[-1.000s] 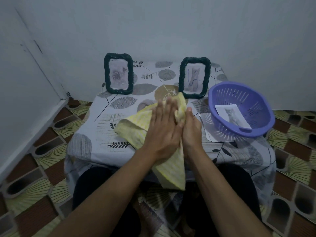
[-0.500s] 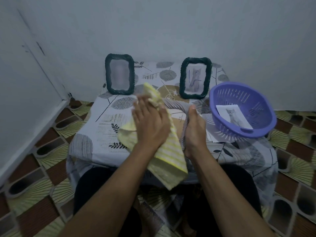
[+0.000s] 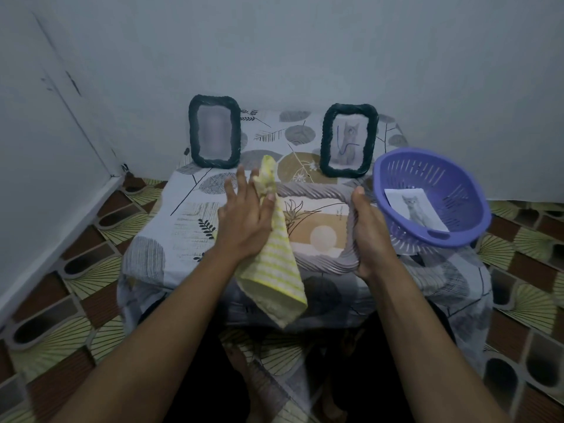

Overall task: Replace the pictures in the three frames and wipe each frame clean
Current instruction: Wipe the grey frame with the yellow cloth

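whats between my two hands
Head view: the grey frame, its right side gripped by the right hand, and the yellow cloth held by the left hand.

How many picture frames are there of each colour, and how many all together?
Dark green frames: 2
Grey frame: 1
Total: 3

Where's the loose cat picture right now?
Head view, right side: the cat picture lies inside the purple basket, just right of the grey frame the right hand holds.
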### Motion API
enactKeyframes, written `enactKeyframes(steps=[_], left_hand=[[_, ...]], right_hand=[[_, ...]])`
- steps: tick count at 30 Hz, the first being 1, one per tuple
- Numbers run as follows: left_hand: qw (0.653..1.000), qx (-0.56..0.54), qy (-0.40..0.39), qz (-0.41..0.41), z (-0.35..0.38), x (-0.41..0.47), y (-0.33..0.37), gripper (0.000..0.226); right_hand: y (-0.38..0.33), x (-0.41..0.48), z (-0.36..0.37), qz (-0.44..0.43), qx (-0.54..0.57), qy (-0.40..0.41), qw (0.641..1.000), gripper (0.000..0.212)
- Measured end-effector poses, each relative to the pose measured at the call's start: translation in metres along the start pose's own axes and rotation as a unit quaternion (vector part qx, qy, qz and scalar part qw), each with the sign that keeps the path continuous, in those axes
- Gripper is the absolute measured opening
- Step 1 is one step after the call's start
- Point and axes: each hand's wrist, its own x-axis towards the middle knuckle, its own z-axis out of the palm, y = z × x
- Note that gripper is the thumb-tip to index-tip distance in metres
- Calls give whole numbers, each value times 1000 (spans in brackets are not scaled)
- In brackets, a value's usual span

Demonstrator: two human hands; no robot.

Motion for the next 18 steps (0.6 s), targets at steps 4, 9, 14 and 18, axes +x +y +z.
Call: enactKeyframes(steps=[4, 9, 14, 18], left_hand=[[989, -143, 29, 37, -10, -8, 5, 32], [967, -217, 90, -95, -6, -18, 6, 40], [902, -253, 200, -288, 9, -10, 14, 59], [912, -269, 203, -234, 17, -22, 21, 50]], right_hand=[[-14, 6, -5, 37, -3, -66, 997, 44], [-21, 5, -5, 95, 108, -108, 984, 50], [4, -4, 22, 36, 240, -55, 969, 61], [12, -5, 38, 12, 172, 28, 985, 57]])
